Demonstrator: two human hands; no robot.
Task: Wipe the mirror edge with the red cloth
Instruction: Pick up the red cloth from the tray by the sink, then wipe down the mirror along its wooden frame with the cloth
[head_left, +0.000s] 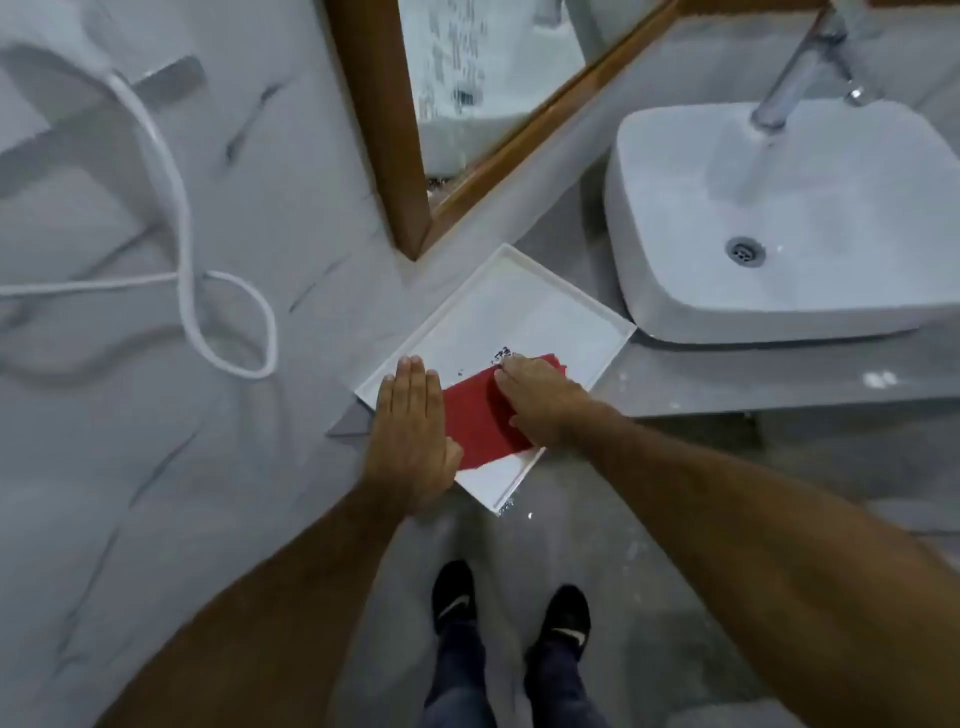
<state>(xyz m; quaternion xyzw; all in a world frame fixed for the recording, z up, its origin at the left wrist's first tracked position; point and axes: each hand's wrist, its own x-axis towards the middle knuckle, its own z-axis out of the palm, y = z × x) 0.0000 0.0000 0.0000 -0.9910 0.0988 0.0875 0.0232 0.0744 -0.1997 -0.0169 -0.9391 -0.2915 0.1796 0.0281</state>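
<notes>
The red cloth (475, 415) lies flat in a white rectangular tray (524, 306) on the grey counter. My right hand (540, 400) presses down on the cloth's right half, fingers pointing up-left toward some dark specks in the tray. My left hand (410, 421) lies flat with fingers together on the tray's left edge, touching the cloth's left side. The mirror (488, 78) with its brown wooden frame (389, 130) hangs on the wall above the tray; its lower corner ends just above the tray's top corner.
A white basin (779, 218) with a chrome tap (800, 67) stands to the right on the counter (727, 379). A white hose (187, 249) loops on the marble wall at left. My two black shoes (509, 603) stand on the grey floor below.
</notes>
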